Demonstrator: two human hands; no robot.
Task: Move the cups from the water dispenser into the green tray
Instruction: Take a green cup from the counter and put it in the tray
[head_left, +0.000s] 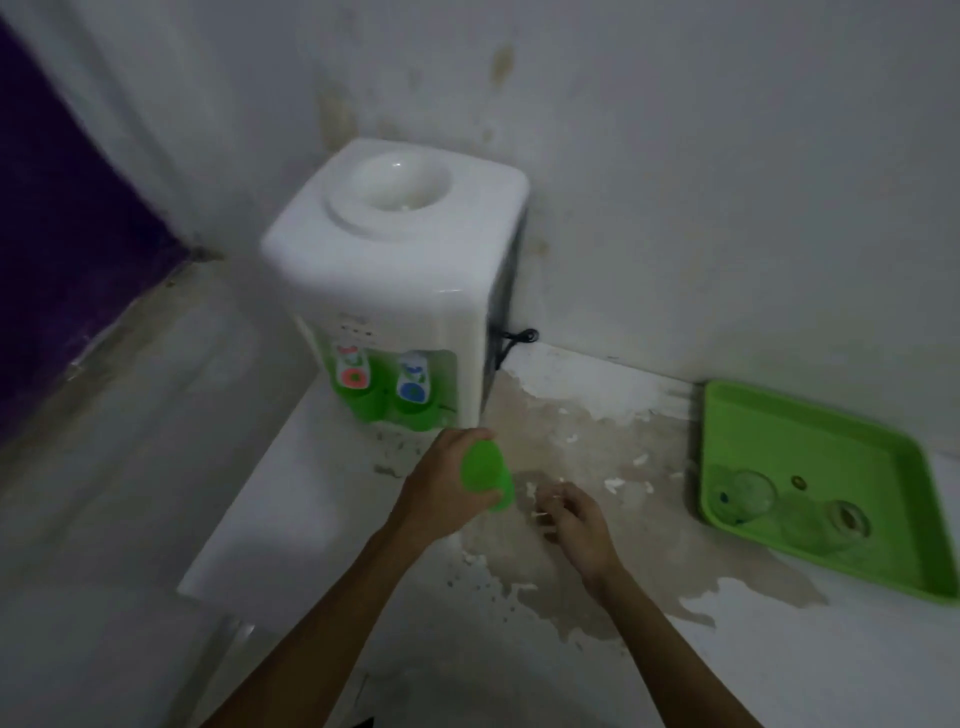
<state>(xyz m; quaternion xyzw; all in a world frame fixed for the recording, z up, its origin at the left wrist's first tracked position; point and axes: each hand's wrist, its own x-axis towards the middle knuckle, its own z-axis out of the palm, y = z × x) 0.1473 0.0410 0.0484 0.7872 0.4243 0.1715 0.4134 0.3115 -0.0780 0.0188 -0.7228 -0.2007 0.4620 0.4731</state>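
1. Your left hand (441, 483) is wrapped around a green cup (485, 475), which lies tilted, its base toward you and its mouth to the right.
2. Your right hand (574, 522) hovers just beside it, loosely curled and empty as far as the blur lets me judge.
3. The green tray (883, 574) lies well off to your right on the counter, nearer your right hand, so carry the cup rightward.
4. Farther back, two more cups (395, 402) seem to sit under the taps of the water dispenser (400, 260).
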